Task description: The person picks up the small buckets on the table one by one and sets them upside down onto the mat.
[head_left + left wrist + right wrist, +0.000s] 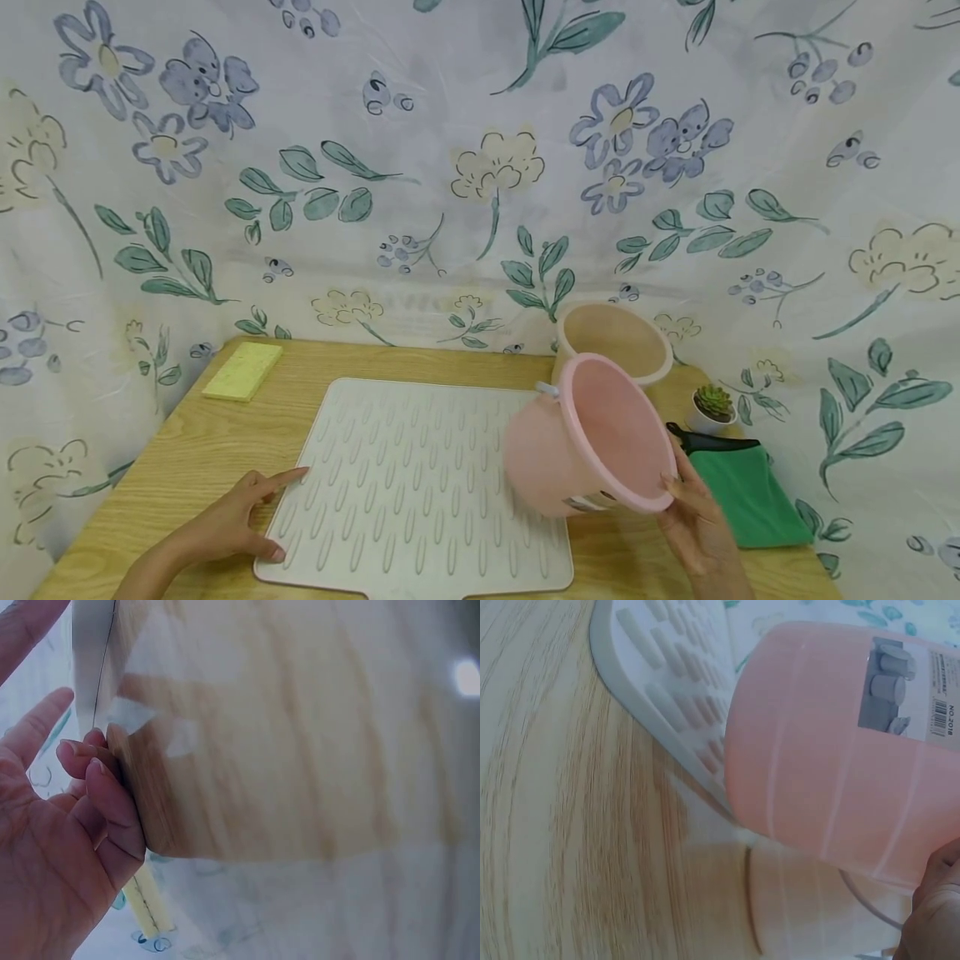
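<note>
In the head view a pink plastic bucket [547, 458] tilts over the right part of a white ridged board [405, 483], its mouth facing right. My right hand [697, 517] grips the bucket's rim at the lower right, with the thumb on the inside. A printed label [900, 694] shows on the bucket's side in the right wrist view. At the board's left edge rests my left hand [225, 517], index finger and thumb spread along it. The left wrist view shows that hand [60, 817] with its other fingers loosely bent against a wooden surface.
A beige bucket [570, 350] stands behind the pink one. To the right are a potted succulent [711, 408], a black handle [716, 442] and a green cloth [750, 496]. A yellow sponge cloth [243, 371] lies at the back left of the wooden table [172, 458].
</note>
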Demonstrator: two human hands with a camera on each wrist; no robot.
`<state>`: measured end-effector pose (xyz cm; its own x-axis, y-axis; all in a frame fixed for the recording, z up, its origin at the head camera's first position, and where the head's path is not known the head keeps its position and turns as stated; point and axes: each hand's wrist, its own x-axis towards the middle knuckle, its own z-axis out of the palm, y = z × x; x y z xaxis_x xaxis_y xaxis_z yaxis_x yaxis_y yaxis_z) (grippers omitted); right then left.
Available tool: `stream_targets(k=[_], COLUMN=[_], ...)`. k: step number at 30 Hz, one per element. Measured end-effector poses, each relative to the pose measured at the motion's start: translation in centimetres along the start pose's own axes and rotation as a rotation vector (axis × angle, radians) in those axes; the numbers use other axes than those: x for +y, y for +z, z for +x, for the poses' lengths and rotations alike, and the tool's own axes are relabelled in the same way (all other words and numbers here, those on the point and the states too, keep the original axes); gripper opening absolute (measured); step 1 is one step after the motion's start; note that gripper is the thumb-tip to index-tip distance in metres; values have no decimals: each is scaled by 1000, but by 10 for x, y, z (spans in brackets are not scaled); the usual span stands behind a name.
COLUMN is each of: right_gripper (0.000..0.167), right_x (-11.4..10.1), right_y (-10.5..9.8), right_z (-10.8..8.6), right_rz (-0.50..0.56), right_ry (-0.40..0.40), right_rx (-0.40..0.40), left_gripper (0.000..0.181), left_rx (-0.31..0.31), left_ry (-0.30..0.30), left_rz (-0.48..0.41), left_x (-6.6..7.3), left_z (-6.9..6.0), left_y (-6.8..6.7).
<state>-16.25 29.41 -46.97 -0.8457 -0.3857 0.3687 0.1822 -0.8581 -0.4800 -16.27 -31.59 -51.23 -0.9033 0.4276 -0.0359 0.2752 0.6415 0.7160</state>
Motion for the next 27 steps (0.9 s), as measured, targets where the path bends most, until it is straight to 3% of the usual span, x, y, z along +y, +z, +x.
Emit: stream_targets(k=[11,20,27], right_gripper=[67,68,68], right_x=[11,19,25], right_y=[1,3,1], right_z=[7,11,17], right_rz=[26,-4,1], right_ry=[-3,-10,12], right_rx=[-13,19,8], left_gripper=[98,96,95], left_rx=[-41,-35,4], left_ry=[-28,-57,-6], left_rz=[-62,-34,19], left_x=[0,3,10], left_z=[2,3,5], left_y=[-4,-4,-6])
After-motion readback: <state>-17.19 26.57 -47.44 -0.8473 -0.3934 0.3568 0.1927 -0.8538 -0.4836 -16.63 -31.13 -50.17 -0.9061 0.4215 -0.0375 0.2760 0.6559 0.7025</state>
